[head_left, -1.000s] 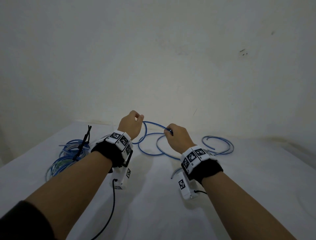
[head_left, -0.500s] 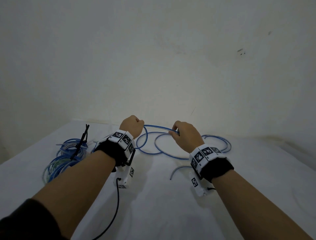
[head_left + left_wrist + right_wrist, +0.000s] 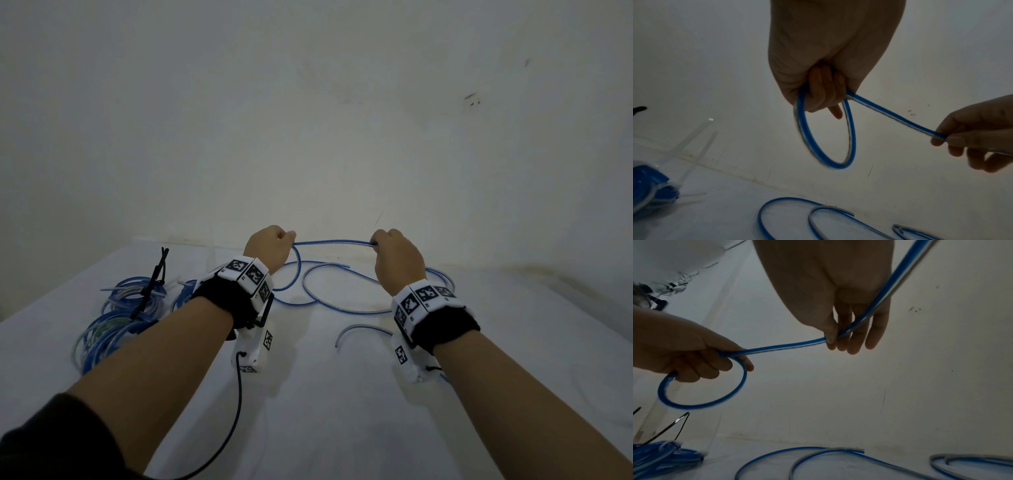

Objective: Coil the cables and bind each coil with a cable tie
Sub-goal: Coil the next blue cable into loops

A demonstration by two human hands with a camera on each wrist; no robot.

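White cloth is covering the work surface (image 3: 325, 394), which is butting against a scuffed pale wall. Over it, the left hand (image 3: 270, 248) is curling its fingers round a small loop of blue cable (image 3: 826, 134), while the right hand (image 3: 397, 260) is pinching the same cable between thumb and fingertips, further along its length. Compared with a second ago, the hands are now standing much wider apart, and the stretch of cable between them is running nearly straight and level instead of arching in a short hump. That is suggesting the person is drawing out slack to lay the next turn onto the loop; the coil is probably only at its first turn. Most of the cable is lying loose in wide curves on the cloth beyond and between the hands, one free end (image 3: 339, 342) resting near the right wrist.

Bound coils of blue cable (image 3: 113, 329) are sitting at the left, one with a black cable tie (image 3: 154, 284) sticking up, so part of the task is looking done. Pale translucent cable ties (image 3: 692, 142) are also standing up beside that pile in the left wrist view.

No brand or readable writing is showing; the wrist bands (image 3: 421, 301) are carrying only black-and-white square marker patterns.
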